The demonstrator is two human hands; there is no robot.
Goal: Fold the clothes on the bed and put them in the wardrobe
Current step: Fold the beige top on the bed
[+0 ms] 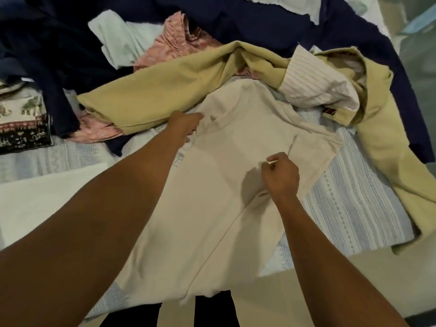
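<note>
Covered in a pale, blue-striped spread, the bed [354,204] holds a loose heap of clothes, and we stand at its near edge. At the centre lies the cream garment [224,197], probably trousers. It is flattened on the spread, and its near end hangs over the bed's edge at 6 o'clock.

Our left hand [186,126] sits at 11 o'clock on the garment, fingers curled on its far-left edge. Our right hand [282,178], toward 3 o'clock, is closed in a pinch on a small ridge of cream cloth beside the middle seam.

The step in hand looks like squaring the garment before the first fold. To do it well, we should draw the two hands gently apart so the wrinkle under the right hand goes flat. Then we line up the seam and carry one side over the other in a single sweep, without dragging the spread.

Watch the khaki garment [165,90], which arcs from 9 to 4 o'clock and touches the cream cloth's far end; a fold could catch it. Nested in it at 1 o'clock is a striped shirt [313,86]. Beyond, a pink garment [179,43] lies at 12 o'clock, with navy clothes [59,55] at 10 and a patterned cloth [21,123] at 9. No wardrobe is in view.
</note>
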